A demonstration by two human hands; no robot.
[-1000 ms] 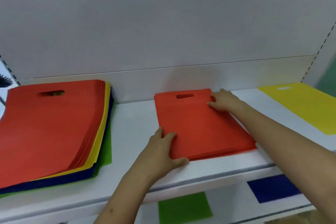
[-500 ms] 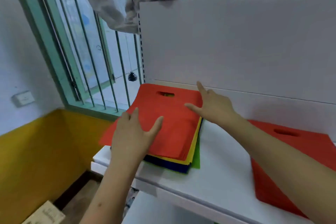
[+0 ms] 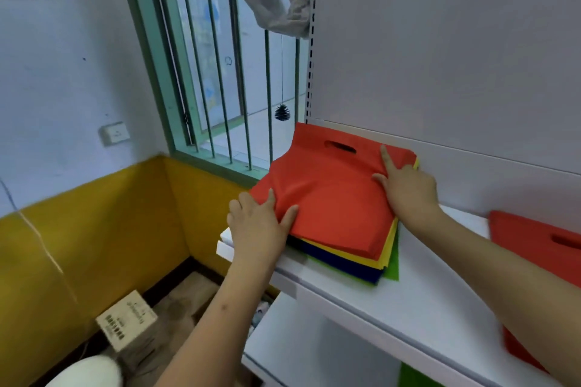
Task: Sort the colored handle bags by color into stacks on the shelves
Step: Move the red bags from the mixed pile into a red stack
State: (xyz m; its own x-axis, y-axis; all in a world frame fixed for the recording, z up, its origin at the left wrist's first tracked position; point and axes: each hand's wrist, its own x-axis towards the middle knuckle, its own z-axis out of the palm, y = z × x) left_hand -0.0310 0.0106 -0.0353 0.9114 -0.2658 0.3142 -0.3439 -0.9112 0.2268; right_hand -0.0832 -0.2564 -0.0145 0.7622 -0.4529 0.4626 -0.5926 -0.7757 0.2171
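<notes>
A mixed stack of handle bags lies at the left end of the white shelf [image 3: 434,295]. Red bags [image 3: 333,198] are on top, with yellow [image 3: 386,248], dark blue [image 3: 345,265] and green [image 3: 393,270] ones beneath. My left hand [image 3: 261,223] pinches the near left edge of the top red bag, which is bunched between thumb and forefinger. My right hand [image 3: 405,188] rests on the stack's right side with forefinger and thumb flat on the red fabric. A separate red stack [image 3: 534,239] lies further right, partly behind my right forearm.
The shelf's white back panel [image 3: 440,56] rises behind the stacks. A lower shelf [image 3: 298,342] shows a green bag corner [image 3: 412,377]. Left of the shelf are a barred window [image 3: 220,72], a yellow wall and a cardboard box [image 3: 129,320] on the floor.
Both hands left the sorted red stack, and my view swung left to the mixed stack. The hands then came down onto its top red bag, which is now wrinkled.
</notes>
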